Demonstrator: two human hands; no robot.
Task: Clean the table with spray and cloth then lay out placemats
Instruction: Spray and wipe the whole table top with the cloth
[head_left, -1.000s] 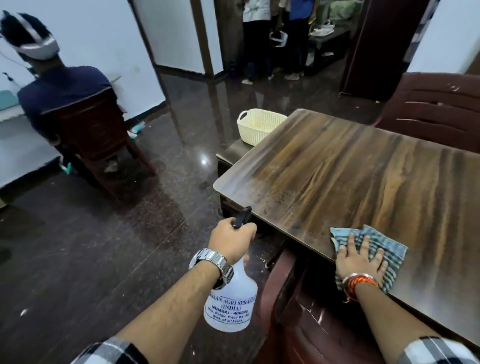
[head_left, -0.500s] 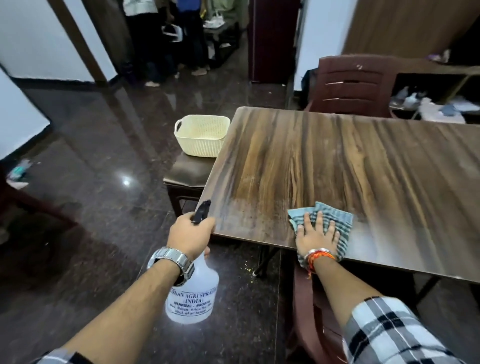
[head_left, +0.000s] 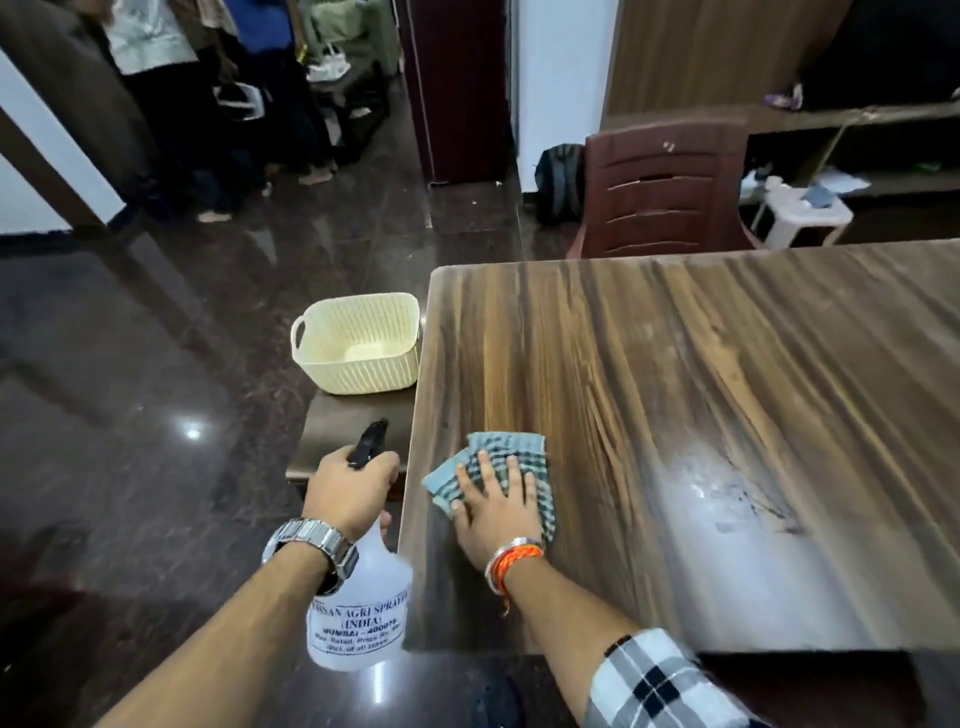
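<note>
My left hand (head_left: 345, 486) grips the neck of a white spray bottle (head_left: 359, 618) with a black nozzle, holding it off the table's left edge. My right hand (head_left: 493, 506) lies flat with spread fingers on a blue-green checked cloth (head_left: 524, 452), pressing it onto the dark wooden table (head_left: 675, 389) near the front left corner. A wet, shiny patch (head_left: 727, 499) shows on the tabletop to the right of the cloth. No placemats are in view.
A cream plastic basket (head_left: 358, 343) stands on a low stool (head_left: 337, 431) against the table's left edge. A brown chair (head_left: 665, 192) stands at the far side. People stand at the back left. A white stool (head_left: 805, 218) is at the back right.
The view has swung right and closer to the table. My right hand has slid the cloth left toward the table's corner. The left hand still holds the bottle beside the edge.
</note>
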